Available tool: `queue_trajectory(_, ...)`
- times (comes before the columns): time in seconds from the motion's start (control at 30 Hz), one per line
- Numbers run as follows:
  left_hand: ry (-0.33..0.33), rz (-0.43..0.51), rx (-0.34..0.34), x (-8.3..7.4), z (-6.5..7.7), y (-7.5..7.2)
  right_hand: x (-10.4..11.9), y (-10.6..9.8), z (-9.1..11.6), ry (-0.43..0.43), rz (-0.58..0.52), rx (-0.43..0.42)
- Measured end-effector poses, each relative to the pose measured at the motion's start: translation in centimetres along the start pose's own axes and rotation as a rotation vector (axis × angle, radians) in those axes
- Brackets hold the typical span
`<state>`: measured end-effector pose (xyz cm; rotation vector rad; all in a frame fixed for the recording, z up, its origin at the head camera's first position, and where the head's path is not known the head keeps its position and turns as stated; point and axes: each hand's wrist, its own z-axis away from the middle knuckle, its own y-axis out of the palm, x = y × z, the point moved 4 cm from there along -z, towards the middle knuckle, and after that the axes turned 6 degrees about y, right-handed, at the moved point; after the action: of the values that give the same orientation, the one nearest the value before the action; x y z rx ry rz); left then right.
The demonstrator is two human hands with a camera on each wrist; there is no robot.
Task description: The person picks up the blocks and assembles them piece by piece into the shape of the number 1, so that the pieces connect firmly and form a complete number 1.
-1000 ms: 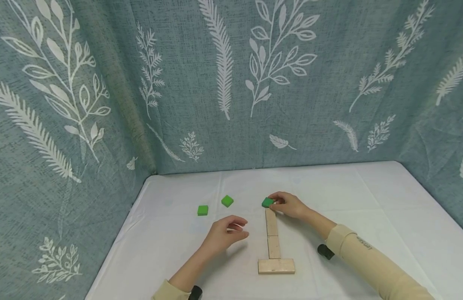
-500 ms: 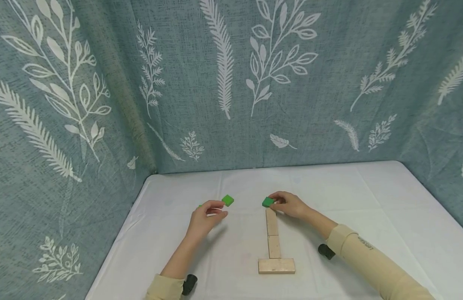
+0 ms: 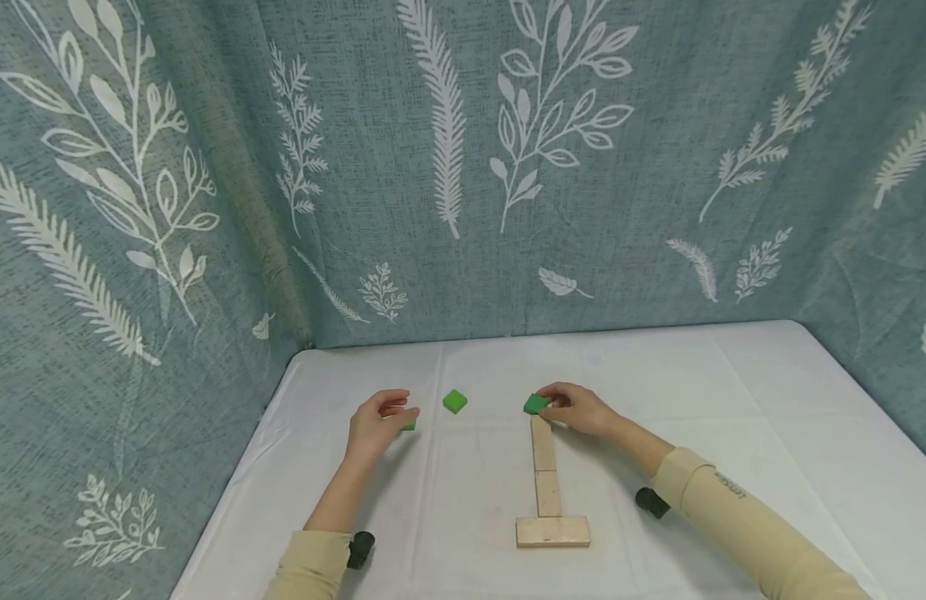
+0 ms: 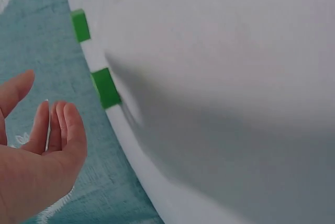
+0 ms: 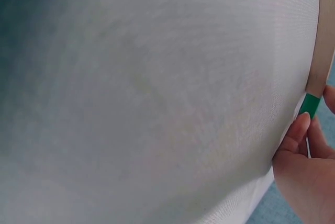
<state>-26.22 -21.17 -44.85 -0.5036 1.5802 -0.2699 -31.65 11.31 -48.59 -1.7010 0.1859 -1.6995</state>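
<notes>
My right hand (image 3: pixel 578 410) pinches a dark green square block (image 3: pixel 536 404) at the far end of a row of two wooden planks (image 3: pixel 543 446). In the right wrist view, fingertips and thumb sit on either side of that green block (image 5: pixel 310 105), which meets the end of a wooden plank (image 5: pixel 320 41). Above a brighter green square block (image 3: pixel 410 426) at the left hovers my left hand (image 3: pixel 376 425), its fingers loosely bent and partly hiding the block. Seen from the left wrist, the hand (image 4: pixel 47 161) has nothing between thumb and fingers.
Another bright green block (image 3: pixel 455 401) lies between the two hands. A third wooden plank (image 3: pixel 553 532) lies crosswise at the near end of the row. White cloth covers the table (image 3: pixel 658 367), and a patterned blue-green curtain (image 3: pixel 478 275) hangs behind it.
My left hand has moved left and away from the planks to the leftmost green block, covering most of it. The right hand stays on the dark green block.
</notes>
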Motion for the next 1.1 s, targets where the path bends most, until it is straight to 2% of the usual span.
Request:
queue_trajectory(0.23, -0.033, -0.039, 0.029, 0.9, -0.4, -0.5, 0.0, 0.0, -0.1, 0.012, 0.005, 0.003)
queue_trajectory(0.7, -0.014, -0.153, 0.055, 2.4, -0.8, -0.1, -0.2, 0.0, -0.1, 0.000, -0.002, 0.003)
queue_trajectory(1.1, 0.012, -0.198, 0.058, 2.5, -1.0, 0.2, -0.1, 0.1, -0.2, 0.019, 0.014, -0.025)
